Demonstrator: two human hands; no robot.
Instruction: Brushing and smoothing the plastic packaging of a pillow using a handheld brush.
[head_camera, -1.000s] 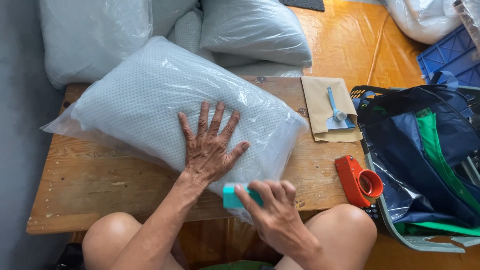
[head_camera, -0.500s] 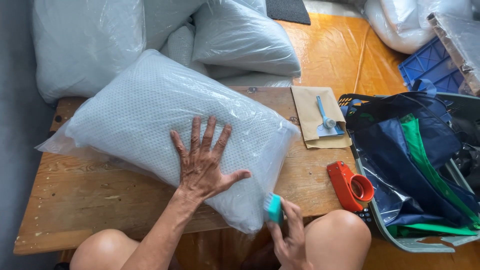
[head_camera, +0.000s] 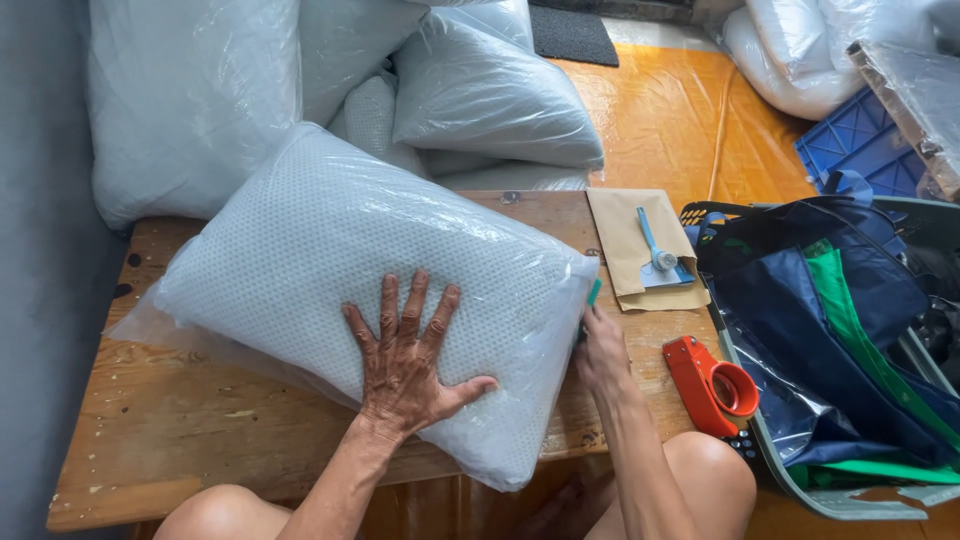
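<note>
Pillow (head_camera: 330, 270) in clear plastic wrap lies across the wooden table (head_camera: 150, 440), with more bagged white pillows (head_camera: 180, 100) stacked behind it. Left hand (head_camera: 405, 360) presses flat on the pillow, fingers spread wide and palm down. Right hand (head_camera: 600, 350) is closed around a small teal object (head_camera: 594, 292) at the right end of the pillow. Near it lies a brown envelope (head_camera: 630, 250), then an orange tape dispenser (head_camera: 710, 385), and a dark blue bag (head_camera: 830, 330) with green fabric.

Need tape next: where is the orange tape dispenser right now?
In the head view, the orange tape dispenser lies on the wooden table's right edge, just right of the right hand, below the brown envelopes.
</note>
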